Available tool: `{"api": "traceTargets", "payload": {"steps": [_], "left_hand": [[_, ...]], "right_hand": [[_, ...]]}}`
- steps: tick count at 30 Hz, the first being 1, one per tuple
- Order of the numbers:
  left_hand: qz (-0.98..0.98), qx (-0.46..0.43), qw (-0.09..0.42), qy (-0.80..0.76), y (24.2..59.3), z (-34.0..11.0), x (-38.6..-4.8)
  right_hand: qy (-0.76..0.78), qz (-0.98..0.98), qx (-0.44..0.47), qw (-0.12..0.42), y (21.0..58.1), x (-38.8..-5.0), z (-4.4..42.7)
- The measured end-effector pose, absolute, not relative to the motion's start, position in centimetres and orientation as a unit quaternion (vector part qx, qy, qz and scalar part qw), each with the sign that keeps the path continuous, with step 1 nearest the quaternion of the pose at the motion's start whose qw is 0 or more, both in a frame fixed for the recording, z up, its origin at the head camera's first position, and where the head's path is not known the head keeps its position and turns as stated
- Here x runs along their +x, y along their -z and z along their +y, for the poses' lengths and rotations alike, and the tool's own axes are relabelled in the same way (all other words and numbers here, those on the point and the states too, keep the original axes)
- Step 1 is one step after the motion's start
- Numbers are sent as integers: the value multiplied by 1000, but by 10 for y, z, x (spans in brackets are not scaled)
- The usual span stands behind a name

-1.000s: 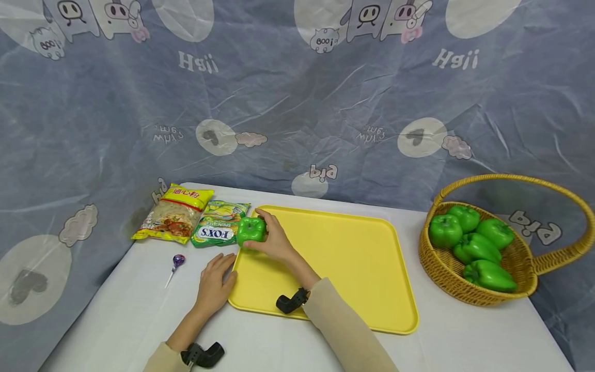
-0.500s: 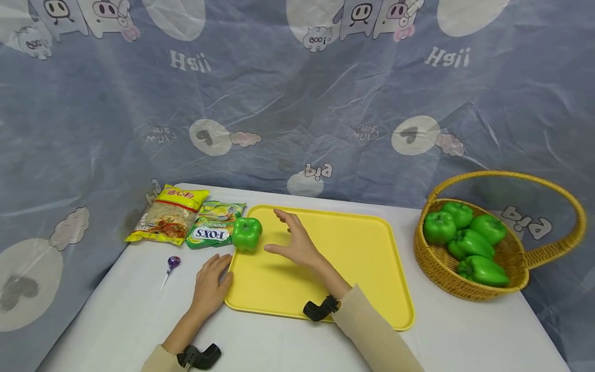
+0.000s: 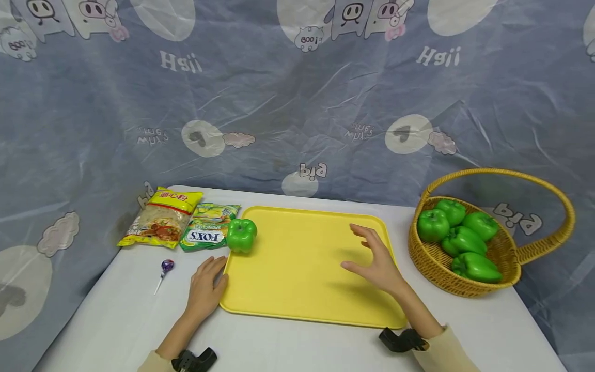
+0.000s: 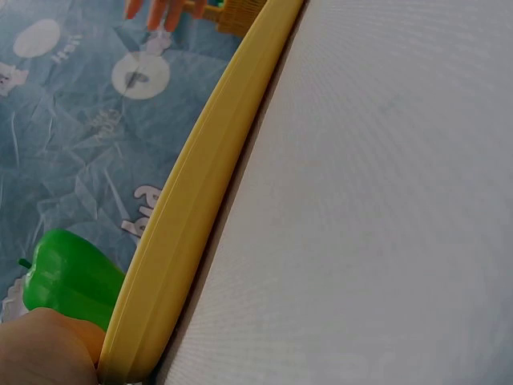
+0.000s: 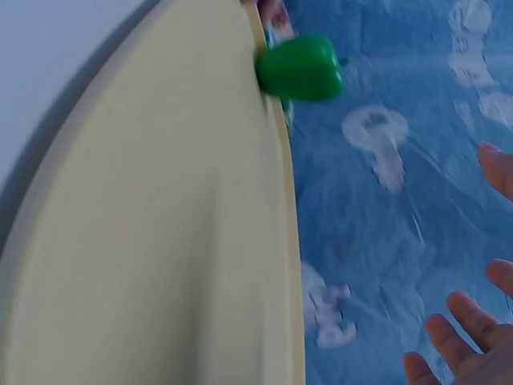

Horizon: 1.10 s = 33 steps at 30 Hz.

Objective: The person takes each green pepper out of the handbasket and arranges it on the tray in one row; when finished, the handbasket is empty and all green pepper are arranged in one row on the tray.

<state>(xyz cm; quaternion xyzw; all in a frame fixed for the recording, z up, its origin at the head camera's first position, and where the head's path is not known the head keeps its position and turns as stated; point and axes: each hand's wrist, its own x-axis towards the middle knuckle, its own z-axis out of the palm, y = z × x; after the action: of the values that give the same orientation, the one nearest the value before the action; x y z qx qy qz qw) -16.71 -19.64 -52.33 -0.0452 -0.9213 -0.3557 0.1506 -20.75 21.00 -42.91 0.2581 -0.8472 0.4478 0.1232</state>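
Observation:
One green bell pepper (image 3: 241,235) stands upright at the left edge of the yellow tray (image 3: 302,268); the right wrist view shows the same pepper (image 5: 300,69) by the tray's rim. My left hand (image 3: 205,287) rests at the tray's left rim, fingers extended, just below the pepper. Above the tray's right part hovers my right hand (image 3: 377,262), thumb and fingers spread with nothing between them. To its right, a wicker basket (image 3: 437,274) with a tall handle holds several green peppers (image 3: 463,241).
Left of the tray lie a green Fox's candy bag (image 3: 204,235) and a yellow-and-clear pasta bag (image 3: 162,217). A lollipop (image 3: 166,267) lies on the white table (image 3: 125,315) nearer the front. A grey-blue printed cloth (image 3: 260,93) hangs behind.
My right hand has let go of the pepper at the tray's left edge and moved right across the tray towards the basket. The left hand has stayed at the rim.

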Motion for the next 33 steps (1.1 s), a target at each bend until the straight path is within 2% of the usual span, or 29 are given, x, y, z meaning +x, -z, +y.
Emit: {"api": "traceTargets", "payload": {"steps": [11, 18, 25, 33], "left_hand": [[-920, -41, 152, 359, 525, -202, -164], [-921, -42, 153, 356, 527, -202, -165], [-919, -47, 157, 358, 526, -199, -166], [-920, -47, 151, 358, 524, -197, -167]], "right_hand": [[-408, -877, 134, 216, 411, -189, 314], [-416, -869, 22, 266, 403, -194, 360], [-458, -839, -109, 274, 393, -213, 378], [-477, -827, -143, 261, 396, -241, 383]]}}
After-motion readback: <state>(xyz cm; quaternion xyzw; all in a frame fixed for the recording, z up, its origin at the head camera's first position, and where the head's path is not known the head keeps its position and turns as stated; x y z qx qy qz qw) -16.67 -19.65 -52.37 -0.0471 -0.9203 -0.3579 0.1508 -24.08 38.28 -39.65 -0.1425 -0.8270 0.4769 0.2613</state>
